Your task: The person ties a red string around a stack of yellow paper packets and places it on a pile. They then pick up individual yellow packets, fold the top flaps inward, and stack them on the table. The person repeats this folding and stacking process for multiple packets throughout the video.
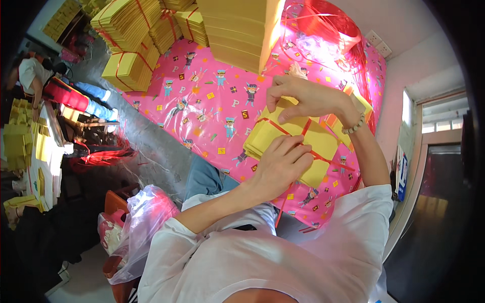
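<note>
A stack of yellow paper sheets (318,135) lies before me on the table, with a red plastic strap (273,125) crossing over it both ways. At the strap's crossing, my left hand (283,164) has its fingers bent together on the strap; the fingertips partly hide what they pinch. A loose strap end hangs toward the table's near edge. Over the stack's far side arches my right hand (305,98), wrist bent and a beaded bracelet on it. Its thumb and bent forefinger are apart, with nothing visible between them.
Strapped yellow bundles (130,70) and a tall yellow stack (235,33) stand on the pink patterned tablecloth (202,101). A coil of red strap (331,25) sits at the far right. Left of me is a plastic bag (149,212). Another person (38,76) works at a table farther left.
</note>
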Available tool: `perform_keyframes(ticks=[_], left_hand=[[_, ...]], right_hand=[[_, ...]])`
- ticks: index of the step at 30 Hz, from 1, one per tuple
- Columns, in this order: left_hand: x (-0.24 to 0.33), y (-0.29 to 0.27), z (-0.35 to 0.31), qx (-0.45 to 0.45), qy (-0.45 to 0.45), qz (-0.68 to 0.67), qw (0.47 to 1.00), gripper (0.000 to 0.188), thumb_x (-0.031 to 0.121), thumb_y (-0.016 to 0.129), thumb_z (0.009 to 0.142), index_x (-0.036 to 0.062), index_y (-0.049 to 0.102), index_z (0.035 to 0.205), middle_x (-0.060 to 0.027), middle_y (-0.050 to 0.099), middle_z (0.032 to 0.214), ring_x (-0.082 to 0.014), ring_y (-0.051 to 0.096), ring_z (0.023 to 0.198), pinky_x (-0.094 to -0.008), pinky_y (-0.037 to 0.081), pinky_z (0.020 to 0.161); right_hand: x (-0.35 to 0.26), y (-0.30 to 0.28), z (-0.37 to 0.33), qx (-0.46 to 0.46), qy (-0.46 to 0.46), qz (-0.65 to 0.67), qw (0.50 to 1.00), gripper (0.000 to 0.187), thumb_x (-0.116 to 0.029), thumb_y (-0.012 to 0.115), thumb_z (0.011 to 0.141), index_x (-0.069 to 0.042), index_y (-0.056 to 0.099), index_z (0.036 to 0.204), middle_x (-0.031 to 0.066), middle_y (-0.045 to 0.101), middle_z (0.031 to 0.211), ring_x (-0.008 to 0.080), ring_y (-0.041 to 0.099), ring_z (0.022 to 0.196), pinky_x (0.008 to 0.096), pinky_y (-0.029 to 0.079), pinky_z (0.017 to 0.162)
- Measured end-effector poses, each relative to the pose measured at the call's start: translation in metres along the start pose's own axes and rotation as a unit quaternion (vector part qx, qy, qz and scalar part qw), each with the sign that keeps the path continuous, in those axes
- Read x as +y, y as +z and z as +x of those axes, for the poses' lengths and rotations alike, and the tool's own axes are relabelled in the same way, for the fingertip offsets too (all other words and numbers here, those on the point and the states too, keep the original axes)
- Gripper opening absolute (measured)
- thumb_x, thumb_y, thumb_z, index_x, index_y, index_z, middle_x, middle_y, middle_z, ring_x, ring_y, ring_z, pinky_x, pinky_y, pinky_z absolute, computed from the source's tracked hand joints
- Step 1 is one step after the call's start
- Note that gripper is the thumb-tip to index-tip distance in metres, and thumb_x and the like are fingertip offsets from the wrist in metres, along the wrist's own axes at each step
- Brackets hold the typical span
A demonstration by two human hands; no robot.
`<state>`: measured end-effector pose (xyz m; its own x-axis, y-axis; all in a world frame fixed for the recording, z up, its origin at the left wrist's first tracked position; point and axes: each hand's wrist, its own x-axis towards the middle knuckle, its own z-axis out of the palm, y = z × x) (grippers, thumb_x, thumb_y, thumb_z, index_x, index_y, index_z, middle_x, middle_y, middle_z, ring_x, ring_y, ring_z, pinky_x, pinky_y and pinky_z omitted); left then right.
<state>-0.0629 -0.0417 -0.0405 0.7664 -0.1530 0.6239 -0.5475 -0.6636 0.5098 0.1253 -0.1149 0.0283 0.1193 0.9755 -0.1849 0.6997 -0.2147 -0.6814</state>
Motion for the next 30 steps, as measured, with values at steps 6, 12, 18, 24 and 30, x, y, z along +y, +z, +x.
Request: perform_keyframes(ticks=[6, 12, 18, 24, 30], left_hand=[[-0.002, 0.002, -0.002, 0.004, -0.012, -0.014, 1.0, 0.02, 0.011, 0.067, 0.076, 0.0064, 0.063, 0.095, -0.0066, 0.065, 0.109, -0.028, 0.058, 0.112, -0.0417, 0.047, 0.09], [-0.002, 0.005, -0.006, 0.005, -0.018, -0.015, 1.0, 0.023, 0.011, 0.065, 0.075, 0.0078, 0.063, 0.098, -0.006, 0.064, 0.112, -0.0273, 0.056, 0.115, -0.0414, 0.047, 0.093], [-0.003, 0.008, -0.007, 0.013, -0.024, -0.019, 0.999, 0.023, 0.011, 0.064, 0.076, 0.0092, 0.063, 0.098, -0.0055, 0.064, 0.112, -0.0264, 0.056, 0.116, -0.0407, 0.047, 0.094], [-0.005, 0.008, -0.006, 0.019, -0.028, -0.017, 0.999, 0.022, 0.013, 0.064, 0.076, 0.0091, 0.064, 0.098, -0.0049, 0.064, 0.111, -0.0255, 0.056, 0.115, -0.0407, 0.046, 0.094], [-0.009, 0.008, -0.006, 0.02, -0.026, -0.024, 0.999, 0.022, 0.013, 0.065, 0.076, 0.0089, 0.064, 0.098, -0.0045, 0.064, 0.111, -0.0251, 0.056, 0.115, -0.0409, 0.047, 0.094]], right_hand=[[-0.013, -0.011, 0.019, -0.069, 0.021, -0.139, 0.988, 0.023, -0.019, 0.079, 0.075, -0.012, 0.063, 0.091, -0.0013, 0.059, 0.088, 0.02, 0.05, 0.092, 0.0377, 0.035, 0.088], [-0.016, -0.016, 0.031, -0.134, 0.06, -0.108, 0.983, 0.023, -0.017, 0.079, 0.073, -0.011, 0.062, 0.087, -0.0019, 0.061, 0.083, 0.0192, 0.051, 0.09, 0.038, 0.034, 0.09], [-0.022, -0.018, 0.033, -0.146, 0.072, -0.097, 0.982, 0.02, -0.014, 0.077, 0.075, -0.01, 0.063, 0.087, -0.0007, 0.062, 0.081, 0.02, 0.053, 0.091, 0.038, 0.035, 0.092], [0.001, -0.014, 0.036, -0.117, -0.033, -0.029, 0.992, 0.019, -0.009, 0.076, 0.076, -0.003, 0.062, 0.087, 0.0044, 0.062, 0.081, 0.0228, 0.057, 0.089, 0.0378, 0.046, 0.083], [0.0, -0.015, 0.04, -0.135, -0.014, 0.01, 0.991, 0.018, -0.005, 0.076, 0.075, 0.0, 0.062, 0.084, 0.0075, 0.064, 0.08, 0.0221, 0.064, 0.077, 0.035, 0.051, 0.072]])
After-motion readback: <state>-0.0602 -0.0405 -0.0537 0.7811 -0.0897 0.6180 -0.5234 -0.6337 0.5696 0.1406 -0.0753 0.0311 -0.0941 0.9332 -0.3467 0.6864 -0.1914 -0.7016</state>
